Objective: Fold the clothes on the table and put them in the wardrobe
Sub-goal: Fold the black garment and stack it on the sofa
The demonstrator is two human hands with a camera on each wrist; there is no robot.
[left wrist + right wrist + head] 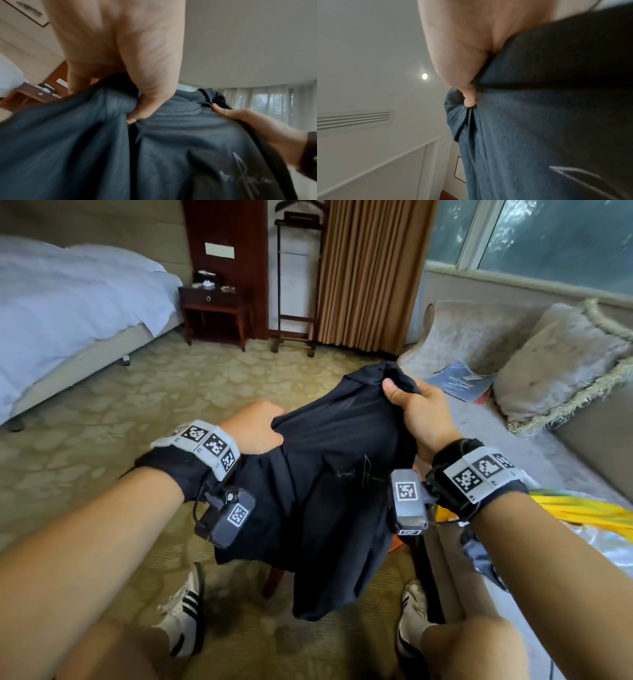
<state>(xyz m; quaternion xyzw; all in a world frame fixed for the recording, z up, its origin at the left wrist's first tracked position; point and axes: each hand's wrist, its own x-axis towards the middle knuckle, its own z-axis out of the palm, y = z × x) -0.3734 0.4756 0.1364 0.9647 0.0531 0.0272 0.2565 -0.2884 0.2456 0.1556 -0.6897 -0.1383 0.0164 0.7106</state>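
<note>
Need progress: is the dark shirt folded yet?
Not folded. The dark fabric shirt hangs loose and bunched between both hands, left hand and right hand, above the floor.

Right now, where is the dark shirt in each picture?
Head: the shirt hangs in the middle, held up between the left hand and right hand.
Left wrist: fills the lower half.
Right wrist: fills the right side.
Shared landmark: the pale line print on the shirt.

- The head view looks forward and down over both forearms toward the carpet and bed.
- The left wrist view sits very close under the left hand [120, 54], facing up at the ceiling.
- The right wrist view does likewise (nearer still); all three share the dark shirt [329, 474].
</note>
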